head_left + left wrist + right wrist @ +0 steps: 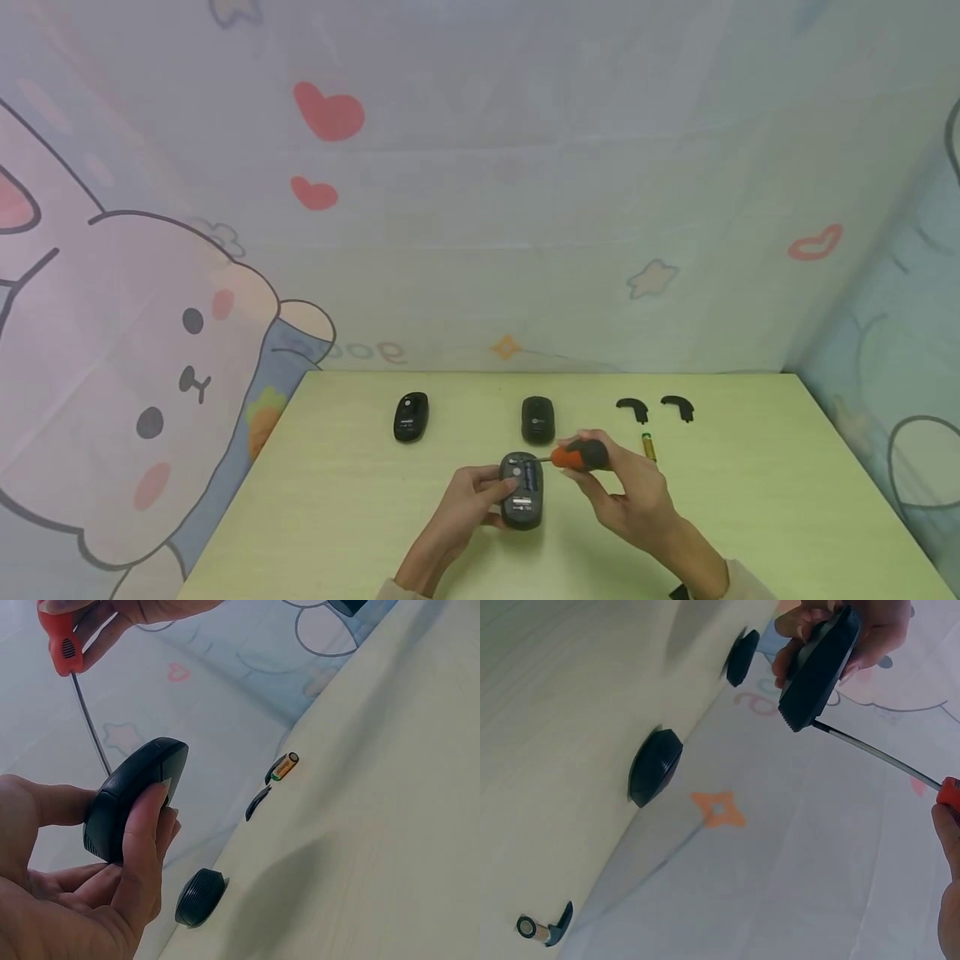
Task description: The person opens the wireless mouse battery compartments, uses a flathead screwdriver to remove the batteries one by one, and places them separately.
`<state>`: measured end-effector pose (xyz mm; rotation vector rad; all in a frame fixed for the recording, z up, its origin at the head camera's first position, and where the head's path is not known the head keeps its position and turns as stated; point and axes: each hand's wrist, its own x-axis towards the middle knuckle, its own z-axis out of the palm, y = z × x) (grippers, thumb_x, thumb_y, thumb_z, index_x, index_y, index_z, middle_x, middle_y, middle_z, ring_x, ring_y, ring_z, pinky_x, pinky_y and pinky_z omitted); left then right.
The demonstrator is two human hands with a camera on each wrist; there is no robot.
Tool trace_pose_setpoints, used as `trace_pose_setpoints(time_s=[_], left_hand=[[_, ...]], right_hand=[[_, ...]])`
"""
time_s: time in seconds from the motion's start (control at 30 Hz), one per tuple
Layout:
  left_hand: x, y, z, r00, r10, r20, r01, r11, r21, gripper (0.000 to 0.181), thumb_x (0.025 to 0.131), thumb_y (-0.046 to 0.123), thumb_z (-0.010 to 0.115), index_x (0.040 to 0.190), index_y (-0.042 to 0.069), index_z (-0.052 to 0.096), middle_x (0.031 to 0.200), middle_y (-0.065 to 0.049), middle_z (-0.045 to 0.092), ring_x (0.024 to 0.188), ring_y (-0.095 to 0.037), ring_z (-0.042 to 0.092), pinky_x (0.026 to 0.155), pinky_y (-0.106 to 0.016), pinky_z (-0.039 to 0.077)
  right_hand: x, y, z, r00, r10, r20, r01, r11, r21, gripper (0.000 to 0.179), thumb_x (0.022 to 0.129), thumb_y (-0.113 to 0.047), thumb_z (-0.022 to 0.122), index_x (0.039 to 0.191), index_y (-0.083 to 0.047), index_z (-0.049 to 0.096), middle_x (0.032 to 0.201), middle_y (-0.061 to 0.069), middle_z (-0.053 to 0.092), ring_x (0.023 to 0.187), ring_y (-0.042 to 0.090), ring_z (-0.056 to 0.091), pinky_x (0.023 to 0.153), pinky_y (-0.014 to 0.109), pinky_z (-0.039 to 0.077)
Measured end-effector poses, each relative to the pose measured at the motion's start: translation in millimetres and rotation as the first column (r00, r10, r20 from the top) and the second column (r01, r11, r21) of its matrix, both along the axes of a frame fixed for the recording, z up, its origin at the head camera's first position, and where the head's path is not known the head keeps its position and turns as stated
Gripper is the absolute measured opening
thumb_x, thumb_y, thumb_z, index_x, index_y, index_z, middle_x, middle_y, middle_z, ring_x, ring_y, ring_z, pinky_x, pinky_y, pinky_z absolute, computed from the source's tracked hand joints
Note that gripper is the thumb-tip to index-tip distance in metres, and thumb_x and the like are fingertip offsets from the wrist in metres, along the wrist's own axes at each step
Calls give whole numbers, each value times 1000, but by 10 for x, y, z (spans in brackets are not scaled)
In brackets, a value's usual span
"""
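Observation:
My left hand (471, 503) grips a black computer mouse (522, 510), its underside turned up and its battery bay uncovered. A dark battery seems to lie in that bay. My right hand (628, 492) holds a screwdriver (573, 456) by its orange and black handle. The metal shaft points left, and its tip meets the mouse near the top of the underside. In the left wrist view the screwdriver (62, 645) comes down onto the far side of the mouse (124, 791). The right wrist view shows the tip at the edge of the mouse (821, 671).
Two more black mice, one at the left (411, 417) and one in the middle (537, 420), lie toward the table's back. Two curved black covers (633, 409) (678, 407) and a battery (648, 447) lie at the right. A dark object (679, 592) shows near my right wrist.

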<state>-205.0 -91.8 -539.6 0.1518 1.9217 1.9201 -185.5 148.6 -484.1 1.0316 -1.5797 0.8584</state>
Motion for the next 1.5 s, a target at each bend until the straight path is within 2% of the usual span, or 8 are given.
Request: trace_pose_setpoints(time_s=[0.27,0.47,0.8,0.97,1.1,1.3,1.4,1.5], left_hand=[[-9,-6,-9,1000,-6,1,6,1000,11,46,102,18,67,138,-10,60,120,-19,77,94,-15,74,67,-26,66],[-12,-45,-21,998,-29,-51,30,1000,2,45,103,13,65,140,-11,58,121,-21,77,90,-13,74,65,-24,64],[31,-85,-70,996,-43,-81,40,998,-39,42,100,8,67,139,-8,61,120,-22,77,86,-13,73,59,-23,59],[41,-65,-82,995,-55,-83,50,997,-59,44,100,9,68,140,-7,61,122,-22,77,85,-13,73,57,-23,58],[39,-63,-66,994,-73,-80,67,995,-68,44,100,10,68,141,-7,61,122,-22,77,85,-13,73,58,-23,59],[67,-86,-54,989,-120,-84,111,988,-104,42,99,10,70,138,-5,64,119,-19,78,88,-13,73,60,-24,59],[76,-85,-60,985,-150,-88,139,983,-118,39,98,11,71,135,-2,67,120,-18,78,92,-15,73,62,-25,60],[90,-77,-86,983,-161,-91,149,981,-124,39,98,11,72,135,-1,67,122,-18,78,94,-16,74,62,-26,60]], right_hand=[[-17,-11,-41,1000,19,4,-19,1000,10,41,102,-21,71,108,19,64,94,20,77,80,22,78,72,14,64],[-20,-58,-90,999,37,12,-38,998,44,38,103,-19,70,108,18,63,97,20,76,79,23,77,70,16,64],[-122,2,-85,975,-2,224,13,999,-48,44,105,-28,66,118,14,63,93,16,76,74,22,78,62,14,62],[-171,60,-30,933,22,358,-8,999,-42,33,94,-9,78,120,6,64,92,10,77,78,18,79,61,14,62],[-242,81,68,891,19,454,-5,999,-31,37,83,6,82,116,-2,65,89,6,77,77,12,78,60,14,62],[-370,98,196,841,56,538,-30,998,-57,29,86,7,80,109,-5,68,83,7,78,73,18,79,57,17,62],[-446,127,205,797,79,598,-36,996,-84,21,90,6,77,107,-3,68,84,11,79,73,19,79,57,20,64],[-513,159,190,720,104,686,-41,993,-108,13,95,2,73,106,-2,68,86,15,80,72,12,79,57,26,65]])
